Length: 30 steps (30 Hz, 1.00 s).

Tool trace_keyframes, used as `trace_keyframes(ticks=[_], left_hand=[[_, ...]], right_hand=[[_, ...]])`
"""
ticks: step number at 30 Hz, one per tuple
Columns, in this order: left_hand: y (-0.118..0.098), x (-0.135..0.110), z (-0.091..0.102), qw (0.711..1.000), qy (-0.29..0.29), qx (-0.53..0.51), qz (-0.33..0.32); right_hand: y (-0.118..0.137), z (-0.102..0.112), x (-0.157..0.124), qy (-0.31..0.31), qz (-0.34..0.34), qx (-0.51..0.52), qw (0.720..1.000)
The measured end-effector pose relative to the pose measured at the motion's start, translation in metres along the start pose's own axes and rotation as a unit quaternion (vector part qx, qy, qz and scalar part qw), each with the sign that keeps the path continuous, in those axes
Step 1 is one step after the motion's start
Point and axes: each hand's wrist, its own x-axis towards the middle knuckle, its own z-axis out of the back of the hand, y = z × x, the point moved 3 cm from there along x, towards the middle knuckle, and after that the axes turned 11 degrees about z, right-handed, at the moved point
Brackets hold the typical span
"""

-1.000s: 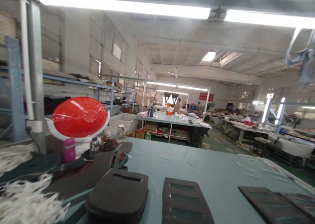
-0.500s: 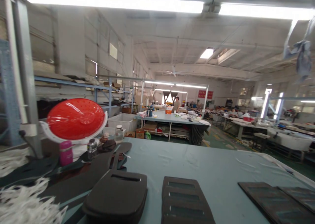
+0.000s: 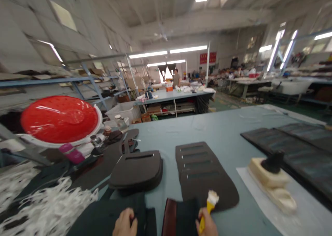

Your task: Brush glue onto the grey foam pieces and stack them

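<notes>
Head view, looking down the bench. Our left hand (image 3: 125, 223) sits at the bottom edge of the frame, curled against a dark padded piece (image 3: 114, 218). Fingers are partly behind that piece, so we cannot tell if it's gripping or just resting. Our right hand (image 3: 208, 224) pinches a yellow-handled applicator (image 3: 204, 212) with a white, foam-like tip (image 3: 212, 197), tip up and tilted away from us. That hand is also right against a second dark piece with a reddish-brown edge (image 3: 169, 219). The hands are apart, with the two dark pieces close together between them.

Both pieces lie on a pale blue-grey worktable (image 3: 212, 128). Just ahead of the right hand is a dark slotted foam panel (image 3: 204, 170), its near edge close to the applicator tip. To its left is a dark padded pad with one slot (image 3: 136, 170). On the right, a cream foam block (image 3: 266, 175) with a black lump on top (image 3: 273, 162) sits on a white sheet (image 3: 250, 191), beside dark slotted panels (image 3: 287, 149).

Far left of the table: white frayed cord (image 3: 44, 208), a pink bottle (image 3: 71, 153) and a big red perforated lid (image 3: 59, 120) on a white tub. Further back, a person (image 3: 176, 78) stands at another worktable (image 3: 173, 97).
</notes>
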Motion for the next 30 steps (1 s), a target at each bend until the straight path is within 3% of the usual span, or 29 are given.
trace_keyframes(ticks=[1, 3, 6, 8, 10, 12, 15, 18, 24, 27, 30], left_hand=[[-0.006, -0.004, -0.002, 0.999, 0.013, -0.018, -0.043], [-0.019, -0.015, -0.007, 0.998, 0.021, -0.024, -0.047], [-0.048, -0.034, -0.012, 0.998, -0.049, 0.016, -0.039], [-0.069, -0.046, -0.018, 0.994, -0.08, -0.002, -0.08], [-0.089, -0.055, -0.032, 0.987, -0.048, -0.049, -0.144], [-0.107, -0.062, -0.054, 0.978, 0.022, -0.095, -0.184], [-0.129, -0.072, -0.091, 0.977, 0.088, -0.106, -0.16], [-0.144, -0.084, -0.116, 0.985, 0.084, -0.056, -0.138], [-0.139, -0.091, -0.122, 0.98, 0.063, -0.028, -0.185], [-0.127, -0.079, -0.115, 0.976, 0.088, -0.103, -0.171], [-0.118, -0.065, -0.107, 0.966, 0.12, -0.201, -0.114]], right_hand=[[-0.01, 0.001, -0.014, 0.0, -0.046, -0.003, 0.999], [-0.03, 0.008, -0.034, 0.008, -0.12, -0.035, 0.992], [-0.056, 0.017, -0.045, 0.049, -0.149, -0.072, 0.985], [-0.066, 0.02, -0.044, 0.059, -0.155, -0.077, 0.983], [-0.067, 0.02, -0.044, 0.067, -0.16, -0.077, 0.982], [-0.063, 0.017, -0.047, 0.072, -0.159, -0.076, 0.982], [-0.056, 0.013, -0.051, 0.072, -0.144, -0.071, 0.984], [-0.053, 0.014, -0.051, 0.063, -0.129, -0.06, 0.988], [-0.051, 0.025, -0.046, 0.055, -0.122, -0.041, 0.99], [-0.054, 0.032, -0.044, 0.059, -0.124, -0.039, 0.99], [-0.065, 0.044, -0.035, 0.048, -0.123, -0.06, 0.989]])
